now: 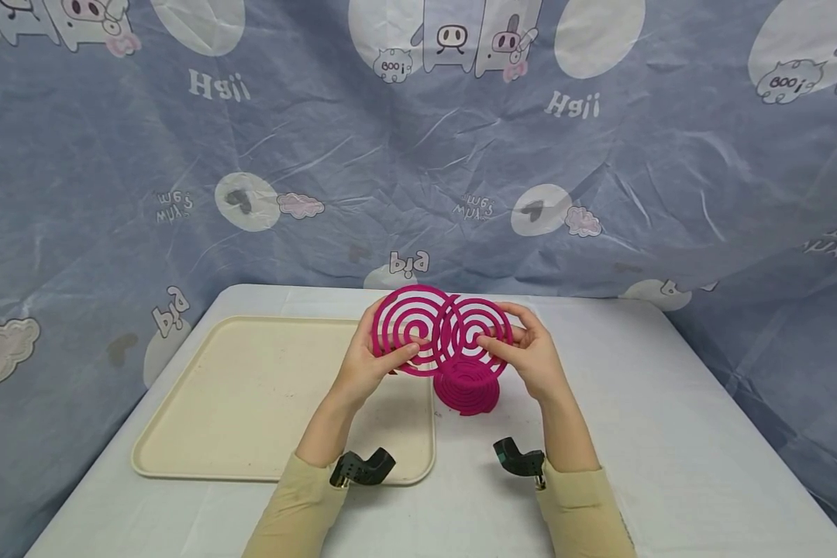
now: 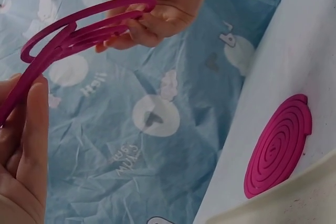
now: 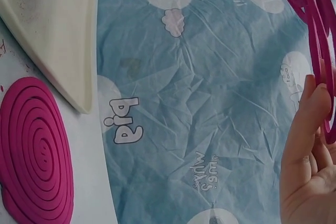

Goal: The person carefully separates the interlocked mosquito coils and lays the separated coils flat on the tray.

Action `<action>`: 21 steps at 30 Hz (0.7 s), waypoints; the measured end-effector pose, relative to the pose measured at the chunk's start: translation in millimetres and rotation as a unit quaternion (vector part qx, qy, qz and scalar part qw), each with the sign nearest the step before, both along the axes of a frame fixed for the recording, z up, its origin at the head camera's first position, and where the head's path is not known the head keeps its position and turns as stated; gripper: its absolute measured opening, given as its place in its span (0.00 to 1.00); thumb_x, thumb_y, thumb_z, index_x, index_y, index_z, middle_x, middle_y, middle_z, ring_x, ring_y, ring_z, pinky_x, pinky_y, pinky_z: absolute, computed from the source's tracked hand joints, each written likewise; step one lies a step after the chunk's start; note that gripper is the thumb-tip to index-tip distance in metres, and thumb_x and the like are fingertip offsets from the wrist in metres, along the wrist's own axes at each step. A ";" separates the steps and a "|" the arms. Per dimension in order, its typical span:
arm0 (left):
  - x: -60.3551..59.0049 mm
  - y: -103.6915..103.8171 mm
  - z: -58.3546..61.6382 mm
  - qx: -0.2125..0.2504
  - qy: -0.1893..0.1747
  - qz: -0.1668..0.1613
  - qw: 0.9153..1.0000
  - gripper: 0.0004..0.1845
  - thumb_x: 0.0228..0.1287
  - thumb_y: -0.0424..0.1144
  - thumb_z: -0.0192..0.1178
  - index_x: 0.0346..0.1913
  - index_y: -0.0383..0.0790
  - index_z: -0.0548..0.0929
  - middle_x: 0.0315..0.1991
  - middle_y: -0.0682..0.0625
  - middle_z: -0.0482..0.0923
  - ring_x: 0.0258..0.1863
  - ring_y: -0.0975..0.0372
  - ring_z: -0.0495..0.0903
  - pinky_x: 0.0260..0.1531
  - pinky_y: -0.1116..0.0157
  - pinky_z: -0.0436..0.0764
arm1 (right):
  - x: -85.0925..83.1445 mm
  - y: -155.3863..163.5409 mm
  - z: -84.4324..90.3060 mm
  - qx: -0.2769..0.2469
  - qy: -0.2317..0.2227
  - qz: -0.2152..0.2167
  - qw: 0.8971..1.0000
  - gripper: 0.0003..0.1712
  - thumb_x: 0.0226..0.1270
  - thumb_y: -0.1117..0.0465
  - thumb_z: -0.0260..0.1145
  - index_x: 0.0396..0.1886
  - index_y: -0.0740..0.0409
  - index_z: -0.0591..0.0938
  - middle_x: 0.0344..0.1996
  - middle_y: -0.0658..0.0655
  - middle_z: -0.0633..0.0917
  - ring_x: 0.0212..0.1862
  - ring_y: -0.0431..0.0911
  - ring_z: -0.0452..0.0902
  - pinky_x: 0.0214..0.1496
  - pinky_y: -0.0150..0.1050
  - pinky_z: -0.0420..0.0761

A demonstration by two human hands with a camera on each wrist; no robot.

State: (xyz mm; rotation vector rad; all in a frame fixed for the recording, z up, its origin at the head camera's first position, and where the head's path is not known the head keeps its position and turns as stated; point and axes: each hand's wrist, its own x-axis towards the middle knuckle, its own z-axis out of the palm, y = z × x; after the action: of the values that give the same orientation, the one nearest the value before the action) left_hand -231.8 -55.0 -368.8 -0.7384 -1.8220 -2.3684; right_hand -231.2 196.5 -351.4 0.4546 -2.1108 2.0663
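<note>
mid-separation — left hand (image 1: 375,363) and right hand (image 1: 530,358) pinching interlocked pink coils (image 1: 441,329) above table's far edge, over coil stack (image 1: 466,386) beside tray (image 1: 265,395). next: gentle, even pull — brittle.

A makeshift recording set rather than a lived-in room: a blue cartoon-print sheet (image 1: 418,155), creased and patterned with pigs, clouds and mirrored lettering, hangs as a backdrop behind a counter (image 1: 669,434) draped in plain white cloth. A cream plastic tray (image 1: 251,403) sits on the counter; small black cameras (image 1: 363,467) ride both wrists.
</note>
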 end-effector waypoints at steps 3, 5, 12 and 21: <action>1.1 -1.9 2.8 -0.009 -0.009 0.006 1.000 0.39 0.57 0.24 0.62 0.69 0.47 0.57 0.59 0.42 0.67 0.53 0.50 0.75 0.42 0.57 0.81 | 0.3 0.2 0.4 0.002 0.003 0.006 1.000 0.30 0.58 0.71 0.67 0.60 0.63 0.68 0.33 0.50 0.85 0.34 0.42 0.82 0.37 0.36 0.83; 4.8 -3.6 8.1 -0.021 -0.009 0.006 1.000 0.40 0.57 0.23 0.62 0.70 0.46 0.56 0.59 0.41 0.66 0.53 0.51 0.74 0.41 0.57 0.82 | -0.1 1.6 0.0 0.009 0.006 0.009 1.000 0.30 0.57 0.72 0.67 0.60 0.62 0.69 0.33 0.51 0.84 0.34 0.42 0.82 0.38 0.36 0.83; 10.3 -13.1 18.0 -0.088 -0.010 -0.041 0.995 0.40 0.56 0.22 0.61 0.71 0.43 0.57 0.59 0.39 0.67 0.48 0.55 0.76 0.32 0.58 0.84 | -1.0 13.0 -1.0 0.065 -0.002 0.045 0.997 0.31 0.55 0.69 0.70 0.61 0.61 0.72 0.30 0.55 0.84 0.29 0.44 0.81 0.32 0.37 0.83; -2.1 -24.7 1.0 -0.146 -0.010 -0.132 0.980 0.41 0.55 0.26 0.64 0.70 0.53 0.60 0.55 0.40 0.70 0.41 0.51 0.79 0.21 0.57 0.82 | 2.0 24.6 0.4 0.145 -0.010 0.114 0.983 0.32 0.54 0.68 0.71 0.61 0.60 0.74 0.27 0.56 0.84 0.27 0.43 0.77 0.30 0.37 0.81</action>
State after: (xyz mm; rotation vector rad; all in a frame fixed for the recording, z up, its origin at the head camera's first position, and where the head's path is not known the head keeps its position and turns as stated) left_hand -233.9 -79.7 -367.9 -1.0511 -2.2381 -2.2824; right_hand -229.2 221.1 -351.0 0.7510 -2.4881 1.8782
